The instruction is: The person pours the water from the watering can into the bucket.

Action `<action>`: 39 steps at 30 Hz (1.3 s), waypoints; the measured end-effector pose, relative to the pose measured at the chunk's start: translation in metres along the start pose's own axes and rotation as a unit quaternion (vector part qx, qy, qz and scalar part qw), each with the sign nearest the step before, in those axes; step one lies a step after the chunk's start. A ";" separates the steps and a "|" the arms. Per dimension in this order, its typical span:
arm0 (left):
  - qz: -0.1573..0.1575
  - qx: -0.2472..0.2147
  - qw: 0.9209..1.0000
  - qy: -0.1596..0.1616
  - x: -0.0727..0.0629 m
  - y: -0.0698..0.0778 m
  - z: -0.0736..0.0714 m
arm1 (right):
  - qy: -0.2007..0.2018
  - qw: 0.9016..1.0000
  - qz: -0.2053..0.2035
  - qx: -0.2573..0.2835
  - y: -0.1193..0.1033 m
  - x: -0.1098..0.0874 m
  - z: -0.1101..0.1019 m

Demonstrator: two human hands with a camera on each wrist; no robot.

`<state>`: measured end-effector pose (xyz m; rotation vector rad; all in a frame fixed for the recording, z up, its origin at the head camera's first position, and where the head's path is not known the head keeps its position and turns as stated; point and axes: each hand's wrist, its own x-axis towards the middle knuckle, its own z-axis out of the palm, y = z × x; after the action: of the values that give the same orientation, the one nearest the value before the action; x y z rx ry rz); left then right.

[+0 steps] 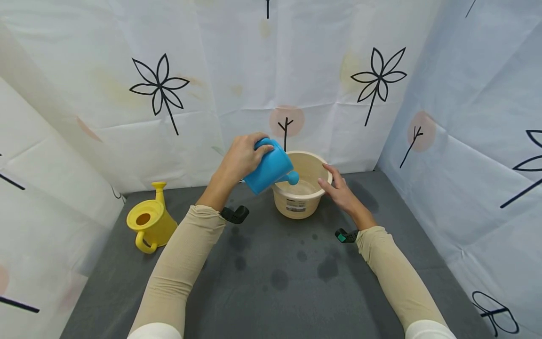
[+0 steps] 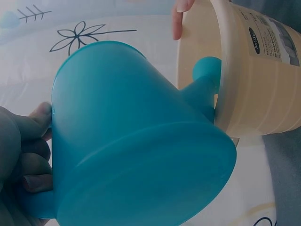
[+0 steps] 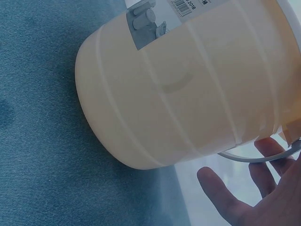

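Note:
My left hand grips the handle of a blue watering can. The can is tipped to the right, its round spout head over the mouth of a cream plastic bucket. In the left wrist view the can's base faces the camera, and fingers curl at its handle. My right hand holds the bucket's right rim, with digits over the edge. The right wrist view shows other fingers spread outside, beside the thin bail handle. The bucket stands upright on the dark table.
A yellow watering can stands at the table's left. Dark wet spots mark the grey tabletop. White cloth walls with printed flowers and trees enclose the back and sides. The bucket bears a printed label.

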<state>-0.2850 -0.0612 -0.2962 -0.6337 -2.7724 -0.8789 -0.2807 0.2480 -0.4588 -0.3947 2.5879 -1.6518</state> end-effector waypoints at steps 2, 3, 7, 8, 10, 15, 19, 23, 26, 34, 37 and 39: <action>0.000 -0.001 1.000 0.000 0.000 0.000 0.000 | 0.001 1.000 -0.002 -0.005 0.000 0.000 0.000; -0.001 -0.002 1.000 0.000 0.000 0.000 -0.001 | 0.002 1.000 -0.005 -0.007 0.000 0.000 0.001; -0.003 -0.005 1.000 0.002 0.000 0.000 -0.001 | -0.002 1.000 0.001 -0.002 -0.012 -0.003 0.000; -0.003 -0.004 1.000 0.002 0.000 0.000 -0.001 | -0.005 1.000 0.005 0.001 -0.018 -0.005 0.000; -0.004 -0.002 1.000 0.000 0.000 0.000 -0.001 | -0.011 1.000 0.012 0.006 -0.030 -0.010 -0.001; -0.009 0.004 1.000 -0.008 0.002 0.003 -0.003 | -0.020 1.000 0.017 0.012 -0.041 -0.014 -0.003; -0.013 0.009 1.000 -0.008 0.003 0.004 -0.004 | -0.020 1.000 0.018 0.010 -0.042 -0.014 -0.003; -0.007 0.013 1.000 -0.005 0.005 0.004 -0.004 | -0.019 1.000 0.022 0.012 -0.042 -0.014 -0.004; -0.004 0.015 1.000 -0.005 0.005 0.004 -0.003 | -0.019 1.000 0.021 0.007 -0.042 -0.015 -0.004; -0.018 0.019 0.999 -0.021 0.007 0.010 -0.003 | -0.015 1.000 0.018 0.016 -0.039 -0.014 -0.004; -0.020 0.021 0.999 -0.025 0.008 0.011 -0.004 | -0.015 1.000 0.017 0.015 -0.039 -0.013 -0.003; -0.020 0.022 0.999 -0.027 0.008 0.011 -0.004 | -0.017 1.000 0.016 0.019 -0.037 -0.012 -0.003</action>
<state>-0.2873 -0.0523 -0.2849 -0.6062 -2.8540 -0.8167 -0.2623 0.2387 -0.4251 -0.3726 2.5221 -1.6660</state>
